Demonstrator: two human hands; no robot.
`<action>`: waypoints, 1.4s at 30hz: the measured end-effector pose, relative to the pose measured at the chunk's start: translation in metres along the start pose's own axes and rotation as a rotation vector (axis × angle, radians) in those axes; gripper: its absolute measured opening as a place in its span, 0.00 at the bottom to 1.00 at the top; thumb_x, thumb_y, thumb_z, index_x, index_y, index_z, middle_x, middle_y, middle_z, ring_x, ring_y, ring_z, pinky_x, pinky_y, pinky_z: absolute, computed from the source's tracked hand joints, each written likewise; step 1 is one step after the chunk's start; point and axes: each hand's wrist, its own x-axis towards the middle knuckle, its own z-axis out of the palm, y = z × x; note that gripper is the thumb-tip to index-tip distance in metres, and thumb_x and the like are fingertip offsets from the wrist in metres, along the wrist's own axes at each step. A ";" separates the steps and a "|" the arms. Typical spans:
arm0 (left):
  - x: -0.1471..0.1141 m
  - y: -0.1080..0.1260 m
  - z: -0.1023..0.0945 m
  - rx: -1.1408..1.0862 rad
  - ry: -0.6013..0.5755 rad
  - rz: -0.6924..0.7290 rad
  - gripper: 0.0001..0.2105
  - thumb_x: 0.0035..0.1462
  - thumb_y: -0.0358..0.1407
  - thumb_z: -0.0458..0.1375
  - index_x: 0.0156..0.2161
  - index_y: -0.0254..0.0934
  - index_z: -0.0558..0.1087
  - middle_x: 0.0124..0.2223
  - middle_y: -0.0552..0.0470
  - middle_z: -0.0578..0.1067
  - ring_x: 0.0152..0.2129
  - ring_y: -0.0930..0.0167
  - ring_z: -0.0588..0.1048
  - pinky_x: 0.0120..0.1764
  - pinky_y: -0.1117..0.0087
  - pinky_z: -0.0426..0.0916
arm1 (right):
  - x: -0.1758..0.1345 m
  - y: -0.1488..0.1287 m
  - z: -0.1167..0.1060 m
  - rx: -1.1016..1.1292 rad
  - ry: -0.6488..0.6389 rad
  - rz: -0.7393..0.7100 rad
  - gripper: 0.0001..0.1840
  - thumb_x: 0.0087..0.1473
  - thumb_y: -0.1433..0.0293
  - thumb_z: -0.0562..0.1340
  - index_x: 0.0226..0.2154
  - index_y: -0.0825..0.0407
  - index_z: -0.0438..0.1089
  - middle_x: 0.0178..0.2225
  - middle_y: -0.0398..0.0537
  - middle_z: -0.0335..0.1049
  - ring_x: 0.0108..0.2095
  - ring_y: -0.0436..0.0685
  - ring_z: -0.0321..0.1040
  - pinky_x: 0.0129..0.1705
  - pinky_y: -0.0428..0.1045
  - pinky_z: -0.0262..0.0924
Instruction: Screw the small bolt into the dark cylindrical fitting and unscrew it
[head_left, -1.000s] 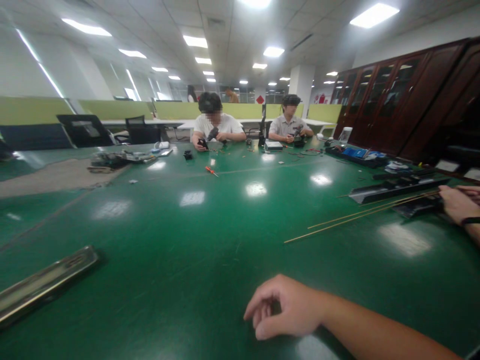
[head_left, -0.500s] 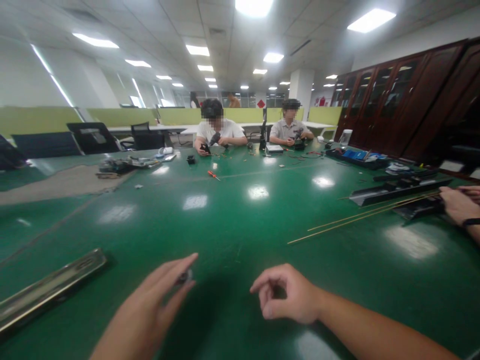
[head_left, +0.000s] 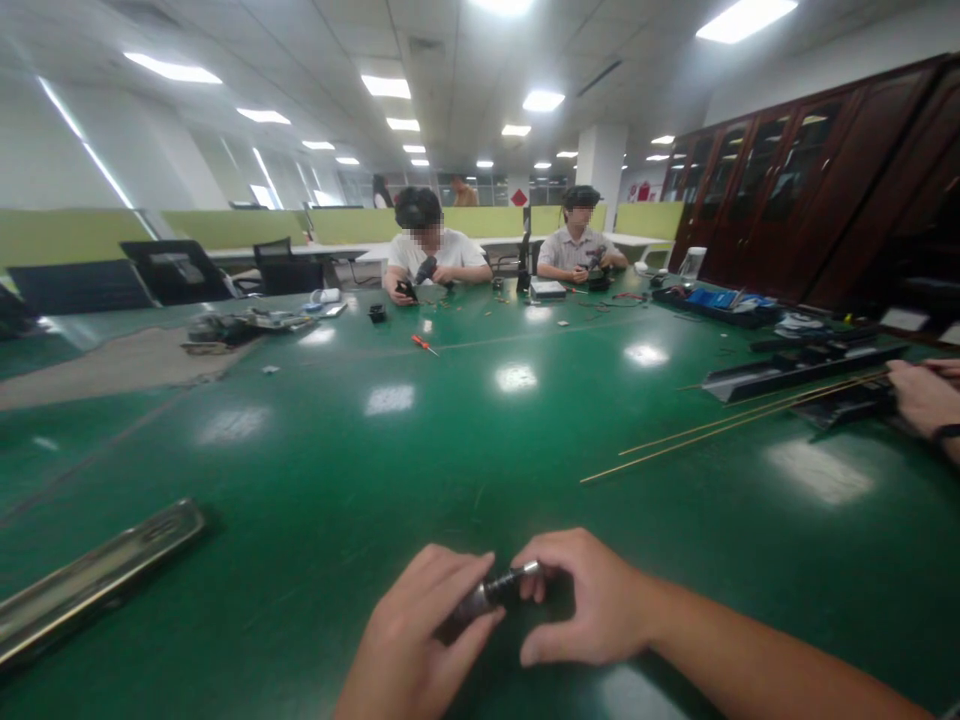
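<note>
A small metal rod [head_left: 491,592], dark at one end and shiny at the other, sits between two hands low in the view, just above a green table [head_left: 450,440]. The left hand [head_left: 412,640] closes round its dark lower end, thumb and forefinger pinched on it. The right hand [head_left: 592,600] curls in from the other side, its fingertips [head_left: 534,585] meeting the bright tip; whether they grip or only touch it cannot be told.

The rod's long axis runs nearly level, rising slightly from lower left to upper right. Its shiny tip points right, toward the right hand's fingers, and the dark end points back into the left palm.

To handle it well, the left pinch should likely stay firm and close to the middle, so the right fingers can work the tip without the rod rolling or slipping.

Beyond the fingers to the left lies a flat metal rail [head_left: 90,580]. To the right lie thin brass rods [head_left: 720,425], near another person's hand [head_left: 926,395]. Two more people sit across the table.
</note>
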 end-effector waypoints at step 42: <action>-0.008 0.002 0.015 -0.108 -0.076 -0.223 0.18 0.50 0.23 0.66 0.43 0.45 0.74 0.38 0.58 0.77 0.36 0.73 0.73 0.38 0.75 0.72 | -0.003 -0.007 -0.001 -0.149 0.047 0.066 0.04 0.52 0.70 0.67 0.31 0.53 0.77 0.25 0.43 0.72 0.25 0.50 0.68 0.31 0.44 0.58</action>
